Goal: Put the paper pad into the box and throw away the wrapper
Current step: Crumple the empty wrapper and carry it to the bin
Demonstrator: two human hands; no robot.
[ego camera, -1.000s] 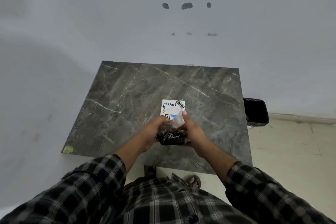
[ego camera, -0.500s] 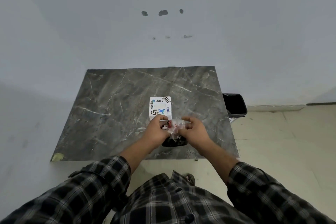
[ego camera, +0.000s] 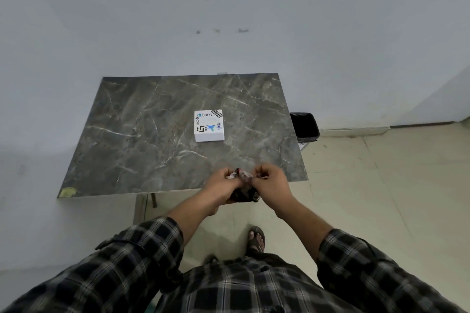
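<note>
A white box (ego camera: 209, 125) with stickers on its lid stands shut on the dark marble table (ego camera: 152, 140), right of centre. Over the table's front edge, my left hand (ego camera: 220, 184) and my right hand (ego camera: 270, 180) pinch the top of a dark wrapper (ego camera: 244, 192) between them. A crumpled clear-and-red strip of the wrapper stretches between my fingertips. The dark pack hangs below my hands, partly hidden by them. I cannot make out the paper pad itself.
A black bin (ego camera: 304, 126) with a liner stands on the tiled floor just past the table's right edge. The grey wall runs behind the table. My sandalled foot (ego camera: 255, 239) is on the floor below my hands.
My hands have drawn back from beside the box to the table's front edge, taking the wrapper with them. The box now stands apart from them, and the view has shifted.
</note>
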